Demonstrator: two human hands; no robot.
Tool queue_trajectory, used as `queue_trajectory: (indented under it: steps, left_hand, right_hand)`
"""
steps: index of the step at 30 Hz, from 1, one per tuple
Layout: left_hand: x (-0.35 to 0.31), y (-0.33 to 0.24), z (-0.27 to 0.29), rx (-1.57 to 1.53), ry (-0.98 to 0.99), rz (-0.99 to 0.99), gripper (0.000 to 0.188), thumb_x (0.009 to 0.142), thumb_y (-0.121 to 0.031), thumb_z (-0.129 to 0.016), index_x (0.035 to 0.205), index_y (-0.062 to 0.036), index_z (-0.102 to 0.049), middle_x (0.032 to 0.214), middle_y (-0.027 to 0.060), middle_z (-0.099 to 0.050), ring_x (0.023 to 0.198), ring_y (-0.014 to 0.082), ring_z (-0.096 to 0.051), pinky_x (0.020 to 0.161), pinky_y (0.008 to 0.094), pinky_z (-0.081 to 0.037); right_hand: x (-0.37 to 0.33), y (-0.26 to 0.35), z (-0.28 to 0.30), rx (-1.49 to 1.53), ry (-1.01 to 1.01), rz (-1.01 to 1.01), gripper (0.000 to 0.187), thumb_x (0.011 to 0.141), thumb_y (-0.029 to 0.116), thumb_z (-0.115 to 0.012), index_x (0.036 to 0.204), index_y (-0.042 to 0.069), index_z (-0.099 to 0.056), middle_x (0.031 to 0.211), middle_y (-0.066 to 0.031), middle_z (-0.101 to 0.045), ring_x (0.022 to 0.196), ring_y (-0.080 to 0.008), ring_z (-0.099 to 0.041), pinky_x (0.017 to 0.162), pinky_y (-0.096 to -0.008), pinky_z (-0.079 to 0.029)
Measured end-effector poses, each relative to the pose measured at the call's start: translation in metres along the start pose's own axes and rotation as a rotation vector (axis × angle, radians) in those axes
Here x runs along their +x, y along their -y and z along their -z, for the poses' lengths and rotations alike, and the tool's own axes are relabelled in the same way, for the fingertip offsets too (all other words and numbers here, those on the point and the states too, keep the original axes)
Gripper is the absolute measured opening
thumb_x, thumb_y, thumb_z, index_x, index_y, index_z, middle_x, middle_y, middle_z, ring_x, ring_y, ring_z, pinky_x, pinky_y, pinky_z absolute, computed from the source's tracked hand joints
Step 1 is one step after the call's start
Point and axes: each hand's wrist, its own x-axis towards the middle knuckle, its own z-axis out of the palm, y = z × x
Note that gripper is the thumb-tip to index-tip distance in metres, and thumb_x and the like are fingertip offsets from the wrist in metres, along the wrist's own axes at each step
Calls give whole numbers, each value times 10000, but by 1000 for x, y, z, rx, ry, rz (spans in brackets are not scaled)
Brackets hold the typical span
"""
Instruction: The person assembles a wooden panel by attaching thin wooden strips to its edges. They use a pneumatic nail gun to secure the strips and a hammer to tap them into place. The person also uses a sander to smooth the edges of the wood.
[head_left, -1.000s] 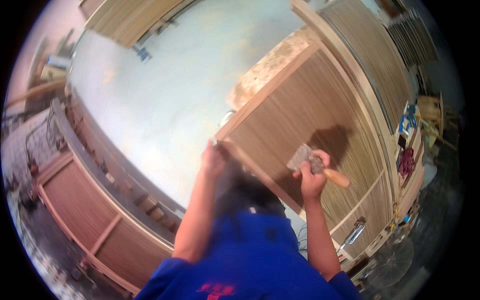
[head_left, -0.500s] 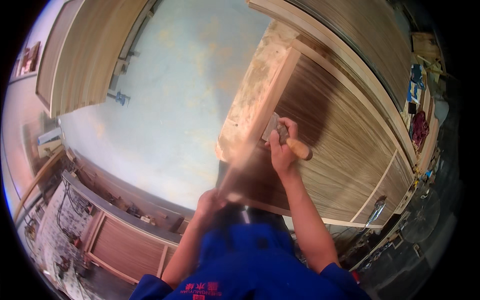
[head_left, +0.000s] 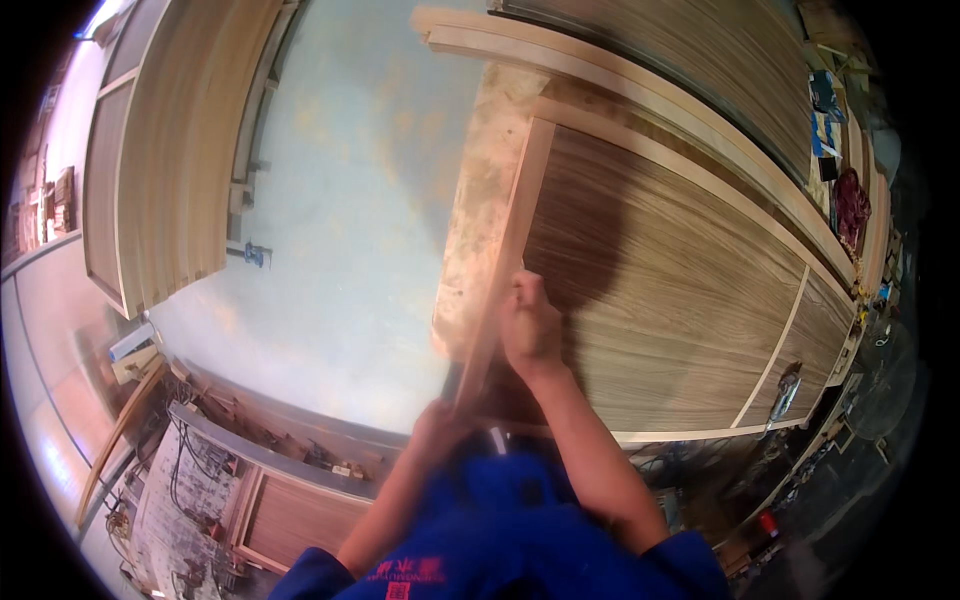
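A brown wood-grain panel (head_left: 650,290) with pale edging lies before me. Along its left side runs a pale wood strip (head_left: 512,225), blurred toward its near end. My left hand (head_left: 437,428) is closed round that near end, its fingers smeared by motion. Closer to the middle of the strip, my right hand (head_left: 533,325) is a fist against the strip's right side. What it holds is hidden beneath the fingers. A rough, stained pale board (head_left: 475,220) lies along the strip's left side.
Pale rails (head_left: 610,75) and another dark panel (head_left: 700,60) lie beyond. A clear-handled or shiny tool (head_left: 785,392) rests on the panel's right end. Upper left stands a wood-grain panel (head_left: 180,150) with a blue clamp (head_left: 257,255) beside it. Tools clutter the right side.
My right hand has moved left onto the strip and curled; the wooden-handled tool it held is out of sight. The strip's near end has shifted slightly, and the whole view has turned.
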Motion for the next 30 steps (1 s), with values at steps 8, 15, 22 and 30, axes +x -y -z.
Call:
queue_trajectory:
  steps: [8,15,22,30]
  left_hand:
    - [5,49,6,-192,42,-159,596,1101,-424,-454,1505,12,-403,1457,258,-515,1264,424,-566,1120,573,-450]
    - [14,55,9,-80,-31,-46,615,1105,-422,-435,1541,7,-377,1455,234,-538,1274,405,-567,1129,545,-447]
    - [9,29,-4,-199,-68,75,630,1108,-426,-426,1565,2,-358,1471,225,-547,1296,399,-556,1142,524,-432]
    - [2,26,-7,-327,-53,-5,616,1105,-434,-424,1551,-10,-389,1462,210,-561,1298,404,-552,1145,528,-423]
  right_hand:
    - [-13,-19,1,233,-95,28,157,1048,87,-549,1204,85,-531,967,-150,-662,781,-265,-685,732,-385,-553]
    - [-13,-24,8,321,-68,43,161,1058,74,-537,1219,64,-526,996,-149,-642,802,-239,-690,731,-380,-555]
    - [-16,-22,5,484,-32,-66,167,1070,76,-531,1236,75,-509,958,-74,-589,745,-135,-656,697,-317,-554]
    - [-15,-27,4,478,-44,-26,185,1069,64,-511,1254,63,-498,960,-77,-599,691,-147,-640,661,-334,-550]
